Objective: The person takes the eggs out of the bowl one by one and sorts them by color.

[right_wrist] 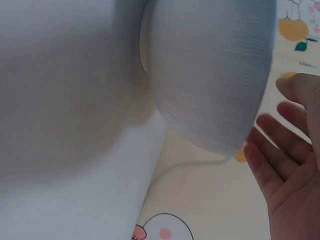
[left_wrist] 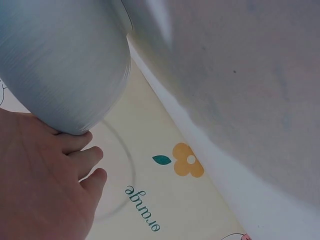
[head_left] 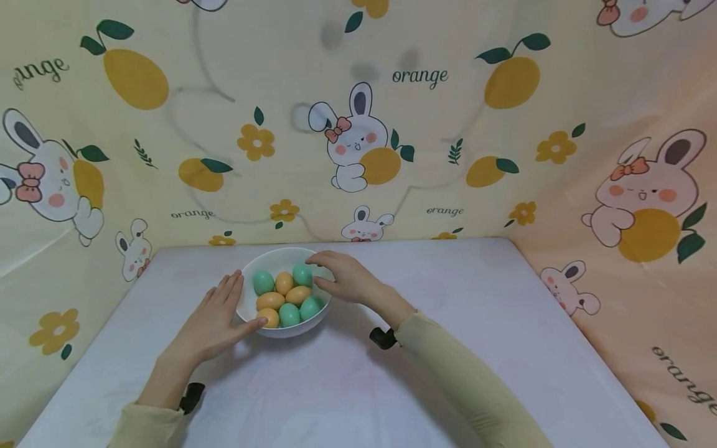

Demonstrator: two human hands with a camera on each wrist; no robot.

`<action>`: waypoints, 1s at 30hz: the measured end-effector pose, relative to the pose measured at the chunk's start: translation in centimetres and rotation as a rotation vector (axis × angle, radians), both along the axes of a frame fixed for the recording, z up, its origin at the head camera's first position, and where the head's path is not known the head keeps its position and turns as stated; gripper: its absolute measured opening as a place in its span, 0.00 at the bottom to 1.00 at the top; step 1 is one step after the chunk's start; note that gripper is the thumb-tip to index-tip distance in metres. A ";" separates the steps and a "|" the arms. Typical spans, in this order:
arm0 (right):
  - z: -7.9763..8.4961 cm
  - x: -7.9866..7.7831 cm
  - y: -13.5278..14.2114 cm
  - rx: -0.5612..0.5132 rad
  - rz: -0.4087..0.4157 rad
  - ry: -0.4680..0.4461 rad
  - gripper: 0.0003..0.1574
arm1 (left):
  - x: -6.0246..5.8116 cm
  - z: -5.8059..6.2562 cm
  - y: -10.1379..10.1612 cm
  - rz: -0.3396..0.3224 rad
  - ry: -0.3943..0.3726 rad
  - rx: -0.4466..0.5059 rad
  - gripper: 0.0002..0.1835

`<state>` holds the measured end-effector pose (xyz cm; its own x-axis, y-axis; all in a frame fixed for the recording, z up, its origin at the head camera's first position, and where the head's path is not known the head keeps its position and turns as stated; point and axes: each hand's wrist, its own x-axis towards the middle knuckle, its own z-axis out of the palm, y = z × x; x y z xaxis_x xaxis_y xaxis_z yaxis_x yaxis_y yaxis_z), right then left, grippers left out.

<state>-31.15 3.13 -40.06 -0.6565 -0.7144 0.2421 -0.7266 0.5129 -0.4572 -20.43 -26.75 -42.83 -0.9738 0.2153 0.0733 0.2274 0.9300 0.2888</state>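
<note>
A white bowl (head_left: 285,332) stands toward the back of the table, holding several green eggs (head_left: 263,282) and several yellow-orange eggs (head_left: 271,301). Along its left side lies my left hand (head_left: 213,320), fingers fairly straight against the outer wall and thumb reaching over the front rim by a yellow-orange egg. My right hand (head_left: 353,280) hovers at the right rim, thumb and fingers spread apart beside the far green egg (head_left: 302,274); nothing shows in its grasp. From below, the left wrist view shows the bowl's outside (left_wrist: 70,65) touching the left fingers (left_wrist: 82,157). The right wrist view shows relaxed fingers (right_wrist: 280,147) near the wall.
A pale cloth covers the table (head_left: 347,386). Behind and at both sides hangs a cream curtain (head_left: 269,74) printed with rabbits, oranges and flowers. A black wrist camera (head_left: 383,338) sits under the right wrist, another (head_left: 193,397) at the left.
</note>
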 end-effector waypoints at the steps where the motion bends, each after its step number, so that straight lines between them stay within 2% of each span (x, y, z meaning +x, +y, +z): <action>1: -0.1 -0.2 -0.2 0.020 0.011 -0.011 0.25 | 0.0 0.0 0.0 -0.001 0.000 0.001 0.62; 11: -0.4 -1.7 -2.0 0.152 0.162 -0.028 0.14 | 0.0 0.1 0.2 -0.005 0.008 0.011 0.62; 18: -0.4 -2.6 -3.6 0.245 0.224 -0.007 0.15 | 0.2 0.1 0.1 -0.008 0.016 0.021 0.62; 22: -0.5 -2.8 -4.2 0.267 0.255 -0.025 0.15 | 0.3 0.0 0.1 -0.006 0.014 0.020 0.62; 30: -0.6 -3.1 -4.7 0.357 0.285 0.000 0.18 | 0.3 0.2 0.2 -0.009 0.012 0.012 0.61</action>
<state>-34.20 -1.54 -40.63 -0.4217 -0.9052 -0.0523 -0.8616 0.4181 -0.2878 -20.11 -26.58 -42.67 -0.9707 0.2236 0.0878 0.2397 0.9243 0.2968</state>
